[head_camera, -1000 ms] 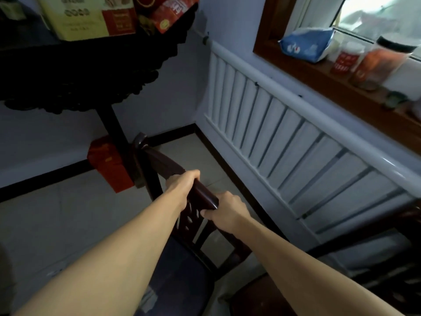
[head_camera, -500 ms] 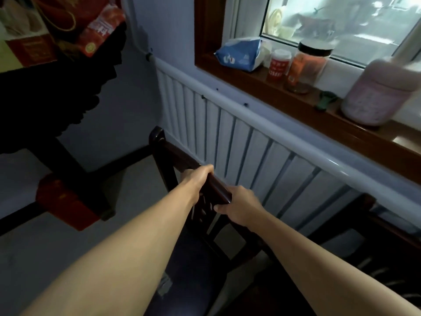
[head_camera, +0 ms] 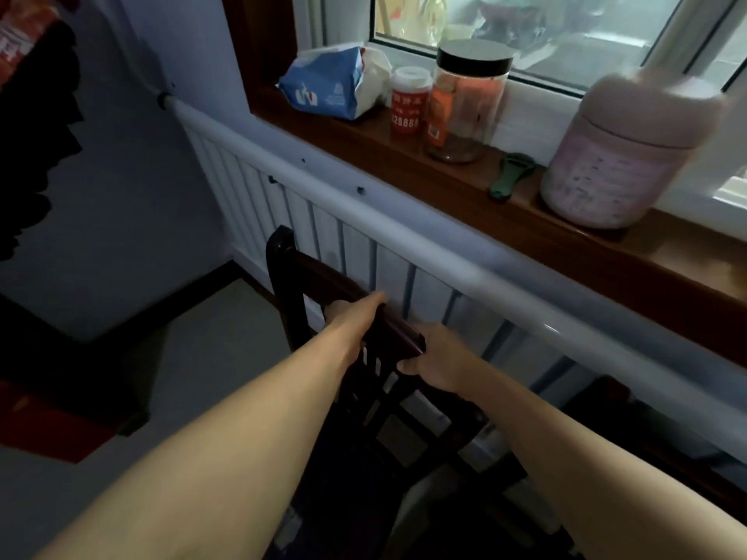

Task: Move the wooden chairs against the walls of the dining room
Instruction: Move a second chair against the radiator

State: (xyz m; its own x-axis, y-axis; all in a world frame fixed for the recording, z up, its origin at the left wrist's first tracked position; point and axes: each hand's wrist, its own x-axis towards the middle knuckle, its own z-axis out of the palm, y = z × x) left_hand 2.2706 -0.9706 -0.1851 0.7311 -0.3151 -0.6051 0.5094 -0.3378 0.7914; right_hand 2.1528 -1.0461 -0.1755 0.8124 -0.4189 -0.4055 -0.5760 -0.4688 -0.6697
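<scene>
Judging from how things lie, this dark wooden chair (head_camera: 323,357) is almost placed: its backrest stands just beside the white radiator (head_camera: 364,220) under the window sill (head_camera: 465,187), though whether the top rail touches the radiator cannot be told from this angle. A second dark chair (head_camera: 630,438) shows at the lower right, already close along the same wall. Whether more chairs wait elsewhere in the room is out of view, so the share of the task left is uncertain; for this chair, only a last nudge and the release seem to remain.

Both hands are closed on the chair's top rail. The left hand (head_camera: 351,317) wraps over the rail from the near side, fingers curled down behind it and hidden. The right hand (head_camera: 440,357) grips the rail's broken-looking end just beside the left, thumb underneath, fingers around the far side. Neither hand is open at all; both arms reach forward, nearly straight.

On the sill stand a blue-and-white packet (head_camera: 331,82), a small red bottle (head_camera: 408,103), a black-lidded jar (head_camera: 465,99) and a pink flask (head_camera: 622,155), all well clear of the chair.
</scene>
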